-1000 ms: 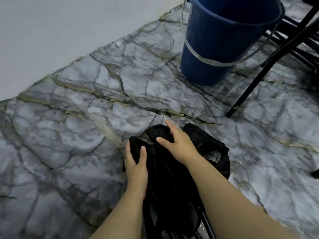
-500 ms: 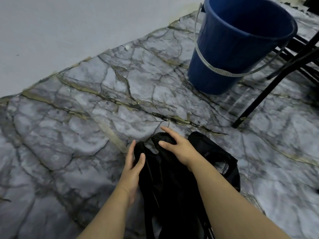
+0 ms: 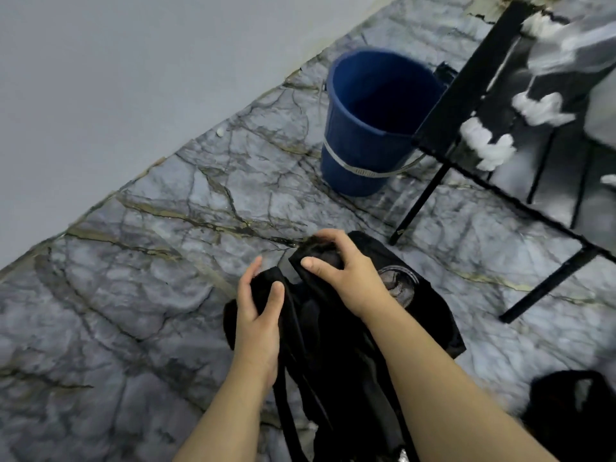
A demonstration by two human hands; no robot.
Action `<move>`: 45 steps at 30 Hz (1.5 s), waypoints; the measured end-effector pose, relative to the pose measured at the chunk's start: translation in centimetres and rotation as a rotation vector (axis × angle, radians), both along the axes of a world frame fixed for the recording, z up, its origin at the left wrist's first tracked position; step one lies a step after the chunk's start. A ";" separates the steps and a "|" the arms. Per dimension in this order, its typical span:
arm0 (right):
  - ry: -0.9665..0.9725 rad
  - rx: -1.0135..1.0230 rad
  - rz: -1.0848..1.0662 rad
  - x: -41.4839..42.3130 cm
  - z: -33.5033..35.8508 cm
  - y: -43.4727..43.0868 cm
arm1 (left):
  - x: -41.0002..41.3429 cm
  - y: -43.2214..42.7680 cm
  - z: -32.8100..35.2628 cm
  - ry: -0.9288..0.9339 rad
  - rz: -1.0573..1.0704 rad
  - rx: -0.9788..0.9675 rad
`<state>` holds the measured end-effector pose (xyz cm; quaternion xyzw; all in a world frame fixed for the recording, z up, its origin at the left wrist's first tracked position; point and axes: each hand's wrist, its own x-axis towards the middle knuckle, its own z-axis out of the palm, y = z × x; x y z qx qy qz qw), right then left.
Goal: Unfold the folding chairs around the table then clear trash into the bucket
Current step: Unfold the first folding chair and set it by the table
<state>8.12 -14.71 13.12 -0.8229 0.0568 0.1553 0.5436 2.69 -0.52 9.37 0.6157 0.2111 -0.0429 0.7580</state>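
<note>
A: Biggest first. What fills the view?

B: A grey marble-patterned floor (image 3: 133,261), with a pale wall (image 3: 116,78) running from nine o'clock up to twelve.

A: Then?

B: A black table (image 3: 466,81) at two o'clock, its thin legs on the floor. Its top is blurred, with crumpled white paper scraps (image 3: 490,145) near the edge.

A: And the bucket?

B: The blue bucket (image 3: 363,128) stands upright at one o'clock, just beside the table's near corner, its metal handle hanging down around the side. I cannot see anything inside it.

A: The chair?

B: The folded black fabric chair (image 3: 333,345) lies at six o'clock, low centre, bunched up with its straps trailing toward the bottom edge. A second dark bundle (image 3: 573,418) sits at five o'clock; I cannot tell what it is.

A: The hands?

B: The left hand (image 3: 256,315) is closed on the cloth at the chair's left side, thumb over the fabric, fingers behind it. The right hand (image 3: 340,268) clutches a fold at the chair's top end, fingers curled over and thumb pressed underneath.
</note>
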 end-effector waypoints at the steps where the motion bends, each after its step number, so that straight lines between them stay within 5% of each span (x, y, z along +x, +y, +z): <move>1: -0.019 -0.009 0.032 -0.9 3.1 -0.3 | -0.6 0.1 2.8 -0.026 -0.027 0.040; 9: -0.088 -0.077 0.068 -12.1 28.0 -3.7 | -8.1 0.0 25.7 -0.220 -0.324 0.288; 18: -0.173 -0.136 -0.309 -27.8 41.6 -7.4 | -16.2 0.4 39.4 -0.380 -0.563 0.410; 27: -0.372 -0.073 -0.683 -39.7 47.1 -10.2 | -17.9 -0.6 46.9 -0.718 -0.643 0.551; 32: -0.290 -0.129 -0.787 -46.4 46.1 -9.9 | -18.4 4.7 46.5 -0.648 -0.553 0.613; 40: -0.023 0.107 -1.092 -57.1 39.5 -3.6 | -24.4 9.5 41.8 -0.590 -0.784 0.703; 45: -0.003 0.162 -1.131 -58.7 40.4 -2.7 | -25.6 11.3 41.1 -0.459 -0.783 0.463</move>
